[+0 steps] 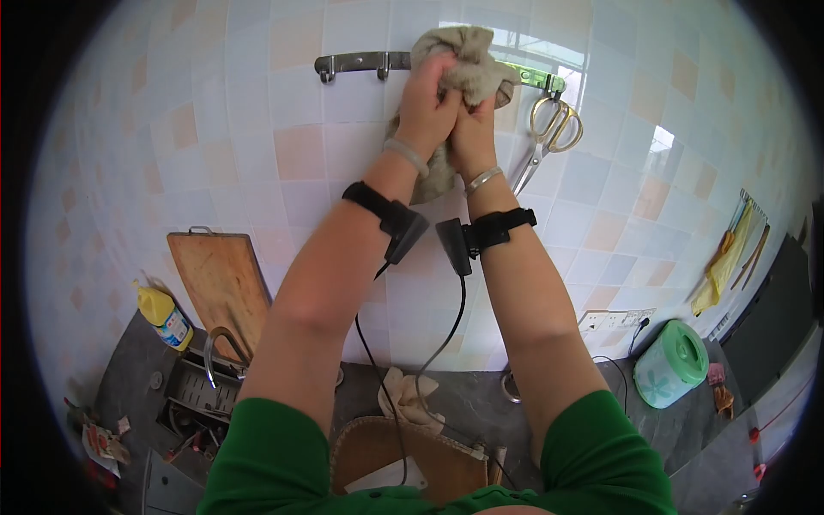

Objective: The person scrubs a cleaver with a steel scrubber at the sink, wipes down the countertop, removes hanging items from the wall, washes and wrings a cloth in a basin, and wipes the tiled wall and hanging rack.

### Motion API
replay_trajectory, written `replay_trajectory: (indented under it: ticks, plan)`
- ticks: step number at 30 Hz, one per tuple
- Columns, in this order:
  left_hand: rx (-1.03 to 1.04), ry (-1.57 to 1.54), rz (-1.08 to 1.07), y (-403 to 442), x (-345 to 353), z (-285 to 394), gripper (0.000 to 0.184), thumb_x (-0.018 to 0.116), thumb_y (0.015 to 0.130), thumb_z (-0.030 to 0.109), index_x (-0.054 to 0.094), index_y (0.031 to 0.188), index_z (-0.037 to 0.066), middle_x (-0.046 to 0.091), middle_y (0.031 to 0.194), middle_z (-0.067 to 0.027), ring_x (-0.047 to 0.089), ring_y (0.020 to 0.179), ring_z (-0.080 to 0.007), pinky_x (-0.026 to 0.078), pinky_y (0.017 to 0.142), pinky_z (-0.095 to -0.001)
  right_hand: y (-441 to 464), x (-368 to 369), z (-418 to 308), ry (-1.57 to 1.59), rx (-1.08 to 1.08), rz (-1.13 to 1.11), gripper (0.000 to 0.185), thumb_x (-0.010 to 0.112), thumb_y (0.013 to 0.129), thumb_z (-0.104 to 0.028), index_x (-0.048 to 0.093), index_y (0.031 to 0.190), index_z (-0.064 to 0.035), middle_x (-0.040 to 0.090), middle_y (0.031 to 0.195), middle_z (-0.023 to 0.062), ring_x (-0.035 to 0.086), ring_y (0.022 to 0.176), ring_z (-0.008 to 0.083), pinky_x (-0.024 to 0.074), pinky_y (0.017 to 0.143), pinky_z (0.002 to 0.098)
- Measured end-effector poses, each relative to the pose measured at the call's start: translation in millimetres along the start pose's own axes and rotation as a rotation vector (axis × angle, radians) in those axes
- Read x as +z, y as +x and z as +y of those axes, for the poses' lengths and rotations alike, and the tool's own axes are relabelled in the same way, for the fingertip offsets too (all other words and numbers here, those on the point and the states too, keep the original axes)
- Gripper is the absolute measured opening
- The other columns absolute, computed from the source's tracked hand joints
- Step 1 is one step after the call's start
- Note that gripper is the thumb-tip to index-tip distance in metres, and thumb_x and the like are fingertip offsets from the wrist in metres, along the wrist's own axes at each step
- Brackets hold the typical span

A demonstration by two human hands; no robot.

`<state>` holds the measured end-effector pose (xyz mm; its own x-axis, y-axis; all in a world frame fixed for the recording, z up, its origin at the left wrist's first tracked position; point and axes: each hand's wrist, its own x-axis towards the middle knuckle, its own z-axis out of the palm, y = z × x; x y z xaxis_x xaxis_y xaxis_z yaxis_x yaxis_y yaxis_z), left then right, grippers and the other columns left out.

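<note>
A greyish-beige cloth (468, 64) is bunched in front of a metal hook rail (360, 62) on the tiled wall, and part of it hangs down behind my wrists. My left hand (427, 103) grips the cloth from the left, its fingers closed in the folds. Close beside it, my right hand (475, 129) is closed on the lower part of the bunch. The cloth hides the middle of the rail. Scissors with gold-edged handles (554, 129) hang at the rail's right end, near my right hand.
Below left are a wooden cutting board (221, 279), a yellow bottle (165, 316), a faucet (211, 352) and a sink (202, 386). A pale cloth (408, 396) lies on the counter. At right are a green-lidded container (672, 365), wall sockets (614, 320) and a hanging yellow cloth (719, 270).
</note>
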<state>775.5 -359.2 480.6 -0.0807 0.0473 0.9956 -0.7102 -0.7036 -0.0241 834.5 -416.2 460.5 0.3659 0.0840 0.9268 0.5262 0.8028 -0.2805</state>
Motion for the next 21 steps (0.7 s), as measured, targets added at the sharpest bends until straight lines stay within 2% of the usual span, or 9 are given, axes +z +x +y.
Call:
replay_trajectory:
  ticks: [1, 4, 7, 11, 12, 13, 16, 19, 21]
  plan:
    - [0.077, 0.022, -0.009, -2, -2, 3, 0.024, 0.053, 0.079, -0.002, 0.051, 0.103, 0.004, 0.058, 0.104, -0.0075, 0.053, 0.098, -0.0142, 0.043, 0.086, -0.0273, -1, -2, -1, 0.032, 0.030, -0.015, 0.050, 0.051, 0.084, 0.004, 0.031, 0.129, -0.0053, 0.047, 0.123, 0.0097, 0.047, 0.113, 0.0183, 0.0397, 0.094, 0.0299]
    - [-0.146, -0.218, -0.008, -5, -4, 8, 0.022, 0.052, 0.080, -0.004, 0.051, 0.101, 0.004, 0.055, 0.106, -0.0053, 0.051, 0.100, -0.0130, 0.041, 0.088, -0.0258, -4, 1, -15, 0.130, 0.092, -0.050, 0.048, 0.052, 0.084, 0.003, 0.033, 0.128, -0.0052, 0.050, 0.120, 0.0090, 0.048, 0.111, 0.0182, 0.0399, 0.094, 0.0289]
    - [-0.222, -0.408, 0.015, -2, -10, 17, 0.023, 0.053, 0.082, -0.004, 0.048, 0.104, 0.004, 0.053, 0.107, -0.0040, 0.051, 0.101, -0.0119, 0.041, 0.088, -0.0256, -7, 11, -45, 0.181, 0.097, -0.065, 0.046, 0.053, 0.084, 0.002, 0.036, 0.127, -0.0046, 0.051, 0.119, 0.0081, 0.049, 0.110, 0.0177, 0.0408, 0.092, 0.0286]
    - [-0.149, -0.643, 0.130, -15, -22, 48, 0.030, 0.054, 0.085, 0.000, 0.041, 0.111, 0.004, 0.051, 0.107, -0.0041, 0.049, 0.100, -0.0112, 0.040, 0.089, -0.0263, -16, 22, -68, 0.021, -0.011, -0.099, 0.038, 0.054, 0.085, 0.000, 0.044, 0.121, -0.0015, 0.053, 0.117, 0.0093, 0.050, 0.109, 0.0179, 0.0416, 0.091, 0.0297]
    - [-0.114, -0.568, 0.131, -17, -23, 49, 0.029, 0.054, 0.085, 0.001, 0.041, 0.111, 0.004, 0.051, 0.106, -0.0042, 0.049, 0.100, -0.0117, 0.040, 0.089, -0.0270, -19, 22, -66, -0.044, -0.051, -0.099, 0.036, 0.054, 0.085, -0.002, 0.045, 0.120, -0.0003, 0.053, 0.117, 0.0101, 0.050, 0.109, 0.0182, 0.0418, 0.090, 0.0301]
    - [-0.080, -0.490, 0.130, -19, -25, 48, 0.029, 0.055, 0.086, 0.003, 0.041, 0.111, 0.004, 0.051, 0.106, -0.0043, 0.049, 0.101, -0.0122, 0.040, 0.089, -0.0277, -16, 22, -61, -0.411, -0.271, -0.059, 0.036, 0.055, 0.084, -0.008, 0.046, 0.117, 0.0023, 0.060, 0.104, 0.0178, 0.057, 0.100, 0.0256, 0.0449, 0.083, 0.0337]
    - [0.003, -0.195, 0.160, -16, -27, 60, 0.031, 0.056, 0.085, 0.006, 0.040, 0.111, 0.003, 0.051, 0.107, -0.0071, 0.051, 0.100, -0.0175, 0.040, 0.088, -0.0296, -13, 28, -74, -0.704, -0.493, -0.036, 0.042, 0.054, 0.083, -0.013, 0.044, 0.120, 0.0039, 0.061, 0.087, 0.0237, 0.060, 0.083, 0.0364, 0.0477, 0.071, 0.0389]
    - [-0.026, 0.215, 0.154, -24, -26, 53, 0.036, 0.056, 0.085, 0.011, 0.038, 0.115, 0.002, 0.050, 0.111, -0.0123, 0.049, 0.105, -0.0273, 0.036, 0.092, -0.0365, -24, 33, -74, -0.810, -0.400, 0.072, 0.043, 0.052, 0.082, -0.015, 0.044, 0.120, 0.0037, 0.060, 0.076, 0.0242, 0.057, 0.070, 0.0423, 0.0468, 0.061, 0.0450]
    - [-0.114, 0.438, 0.110, -47, -22, 28, 0.041, 0.054, 0.084, 0.014, 0.036, 0.119, 0.002, 0.047, 0.116, -0.0156, 0.045, 0.112, -0.0333, 0.029, 0.097, -0.0445, -35, 19, -43, -0.960, -0.296, 0.067, 0.043, 0.052, 0.083, -0.018, 0.045, 0.120, 0.0028, 0.060, 0.073, 0.0230, 0.058, 0.066, 0.0415, 0.0467, 0.059, 0.0457]
